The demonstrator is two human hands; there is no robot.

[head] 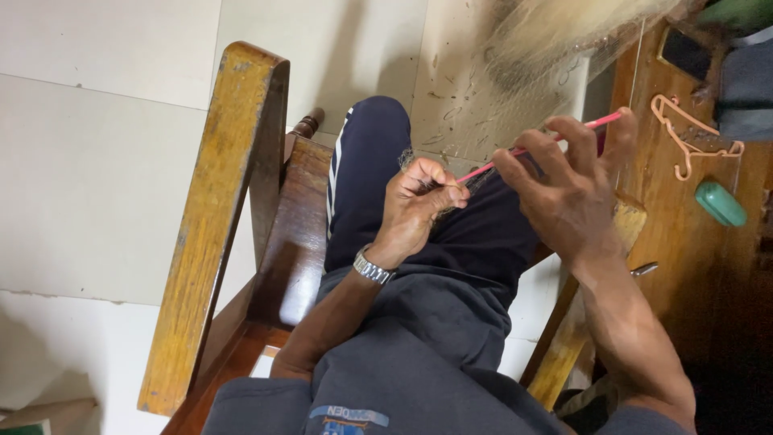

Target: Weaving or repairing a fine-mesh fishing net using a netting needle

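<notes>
My right hand (564,189) grips a thin pink needle-like tool (600,122) that slants from upper right down to my left hand. My left hand (415,205), with a metal watch (372,267) on its wrist, pinches fine thread or mesh at the tool's lower tip (465,177). A pale fine net (515,64) spreads from my lap toward the top of the view. Both hands work above my dark-trousered knee (378,145).
I sit in a wooden chair whose yellow-brown armrest (217,217) runs down the left. A wooden table (684,242) at right holds an orange hanger (688,137), a green oval object (721,203) and a dark flat device (686,52). Pale floor tiles (88,161) lie at left.
</notes>
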